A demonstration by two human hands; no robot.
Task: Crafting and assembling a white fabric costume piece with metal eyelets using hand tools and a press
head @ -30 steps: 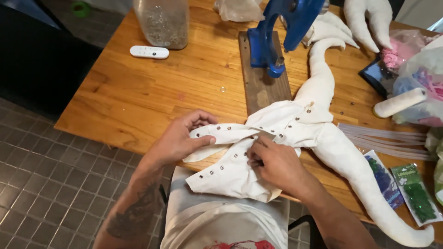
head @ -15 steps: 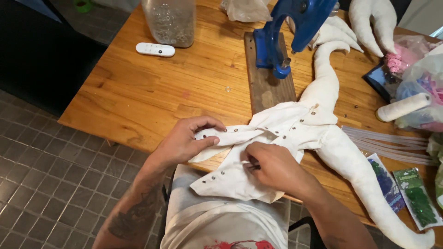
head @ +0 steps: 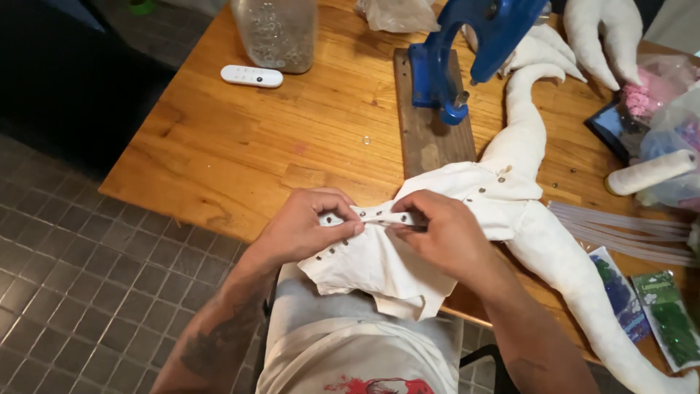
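Left hand (head: 310,226): fingers curled and pressed together, pinching the studded edge of the white garment (head: 394,255) between thumb and fingertips.
Right hand (head: 445,233): fingers bent and closed on the same edge strip just beside the left hand; the fingertips were turned under, so the exact grip could not be made out.
Garment: lay at the near edge of the table (head: 233,146), its lower part hanging over the edge toward the person's lap, its upper part still on the stuffed white figure (head: 554,248).
Step, as judged: the hands seemed to be lining up or closing the row of small metal snaps; doing it well would call for a taut strip, hands close together, and one snap at a time.
Edges: the work sat right on the table lip, so loose cloth could slide off.
Open room: bare wood lay to the left and ahead, up to the remote (head: 251,76) and jar (head: 277,33).
Crowded side: the blue press (head: 467,51) on its board stood ahead, with thread spool (head: 649,172) and bead packets (head: 667,325) to the right.
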